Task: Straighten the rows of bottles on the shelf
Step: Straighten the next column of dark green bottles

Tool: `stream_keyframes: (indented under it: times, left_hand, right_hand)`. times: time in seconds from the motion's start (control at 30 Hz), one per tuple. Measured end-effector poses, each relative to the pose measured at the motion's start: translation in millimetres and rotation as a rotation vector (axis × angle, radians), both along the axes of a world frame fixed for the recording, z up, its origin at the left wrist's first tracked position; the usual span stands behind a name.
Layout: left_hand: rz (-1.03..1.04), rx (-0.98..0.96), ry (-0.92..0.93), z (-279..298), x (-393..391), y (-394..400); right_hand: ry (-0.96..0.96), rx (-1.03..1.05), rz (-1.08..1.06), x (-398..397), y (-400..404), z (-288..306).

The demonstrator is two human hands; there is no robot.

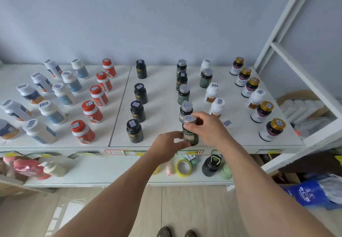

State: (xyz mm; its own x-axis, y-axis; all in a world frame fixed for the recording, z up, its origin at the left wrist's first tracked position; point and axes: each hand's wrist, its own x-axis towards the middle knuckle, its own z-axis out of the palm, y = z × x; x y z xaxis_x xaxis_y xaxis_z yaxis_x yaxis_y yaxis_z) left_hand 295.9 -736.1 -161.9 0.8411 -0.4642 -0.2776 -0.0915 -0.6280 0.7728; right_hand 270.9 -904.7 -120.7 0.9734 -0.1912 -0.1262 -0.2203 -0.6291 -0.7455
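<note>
Rows of bottles stand on a white shelf (162,125). Both my hands hold a dark green bottle with a silver cap (190,132) at the front of the green row. My left hand (166,144) grips its lower left side. My right hand (209,125) pinches its cap from the right. Behind it the green row (183,94) runs back unevenly. A row of black bottles (137,110) stands to the left, and white bottles (212,92) stand to the right, one partly hidden behind my right hand.
Red-capped bottles (96,96) and white bottles with blue labels (63,94) fill the left half. Gold-capped bottles (262,110) line the right edge beside a white frame post (288,55). On a lower shelf lie a tape roll (184,168), a black jar (211,166) and a pump bottle (53,168).
</note>
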Motion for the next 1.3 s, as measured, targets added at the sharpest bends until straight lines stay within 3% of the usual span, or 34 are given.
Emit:
stream_keyframes:
  times: [0.4, 0.7, 1.17, 1.3]
  left_hand:
    - [-0.036, 0.017, 0.007, 7.3, 10.0, 3.4]
    - [-0.174, 0.486, -0.386, 4.1, 18.4, 6.4]
    - [-0.114, 0.44, -0.394, 3.7, 43.2, 10.1]
    - [-0.084, 0.42, -0.395, 6.9, 58.0, 6.0]
  right_hand:
    - [0.016, 0.055, -0.005, 9.1, -2.5, -2.8]
    - [0.066, 0.094, -0.005, 12.0, -3.0, -26.8]
    - [0.11, 0.193, -0.013, 9.1, 2.7, -39.1]
    - [-0.012, 0.216, -0.096, 25.5, -3.4, -22.1]
